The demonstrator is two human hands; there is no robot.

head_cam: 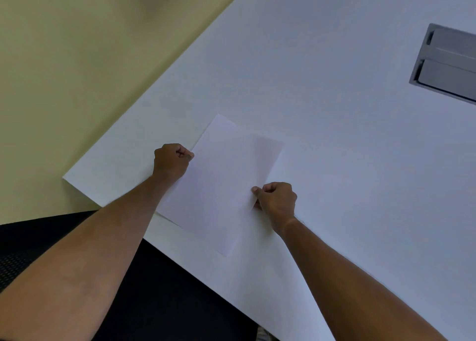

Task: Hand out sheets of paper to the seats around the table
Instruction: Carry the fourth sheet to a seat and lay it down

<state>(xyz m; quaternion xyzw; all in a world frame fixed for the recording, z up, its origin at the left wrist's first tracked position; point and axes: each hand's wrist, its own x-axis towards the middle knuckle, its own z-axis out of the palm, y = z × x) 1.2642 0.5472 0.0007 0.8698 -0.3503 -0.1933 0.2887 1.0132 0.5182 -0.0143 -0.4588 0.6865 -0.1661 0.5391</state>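
We pinch the sheet point(221, 186) at opposite long edges, left hand point(171, 161) and right hand point(277, 199) each a closed grip on it, low over the counter point(334, 134) near its corner; light, floppy, best held by the edges

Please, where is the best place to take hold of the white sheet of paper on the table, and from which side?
Probably by its two long edges, one hand from each side, as now: the left hand pinches the left edge of the sheet of paper and the right hand pinches the right edge. The sheet is thin and limp over the table, so a two-sided hold should keep it from sagging.
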